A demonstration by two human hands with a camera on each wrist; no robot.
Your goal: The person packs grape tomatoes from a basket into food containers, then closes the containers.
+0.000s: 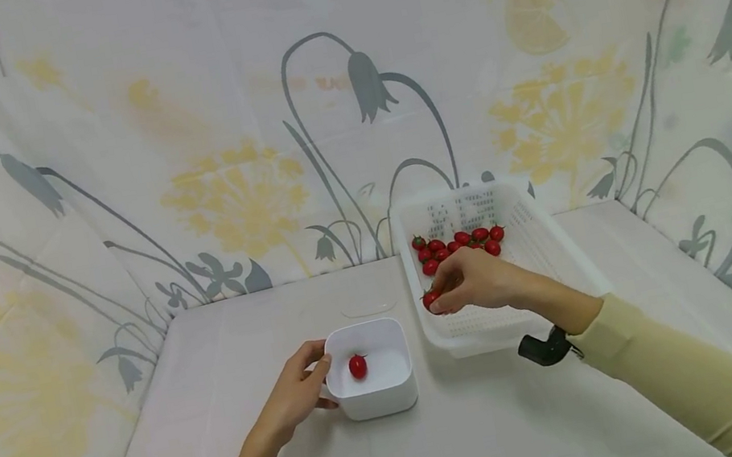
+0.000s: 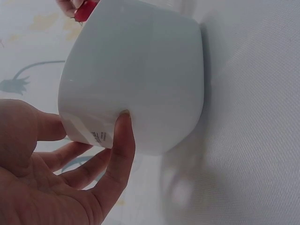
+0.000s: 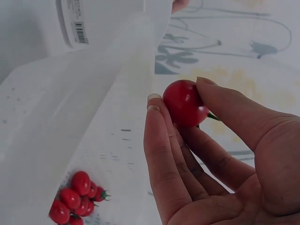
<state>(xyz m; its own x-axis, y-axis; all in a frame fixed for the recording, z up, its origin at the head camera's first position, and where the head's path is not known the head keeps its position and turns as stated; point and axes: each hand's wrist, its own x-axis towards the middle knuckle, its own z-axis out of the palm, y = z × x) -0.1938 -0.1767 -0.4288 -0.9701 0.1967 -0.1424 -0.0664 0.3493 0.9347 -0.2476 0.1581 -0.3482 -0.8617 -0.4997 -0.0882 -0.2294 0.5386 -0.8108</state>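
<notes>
A white square container (image 1: 381,404) stands upright on the table, with one red cherry tomato (image 1: 358,366) inside. At its left side, my left hand (image 1: 297,392) holds the wall, fingertips against the outside. To the right, a white perforated basket (image 1: 482,344) has several cherry tomatoes (image 1: 492,248) clustered toward its back left. My right hand (image 1: 480,275) is over the basket's left part and partly hides that cluster. Between thumb and fingertips it pinches a cherry tomato (image 3: 184,104) with a green stem, apart from the others.
A white cloth covers the table (image 1: 232,342). Behind it hangs a floral-patterned cloth (image 1: 244,201). The basket's near left corner lies close to the container's right side. A faint clear outline (image 1: 369,310) shows on the cloth behind the container.
</notes>
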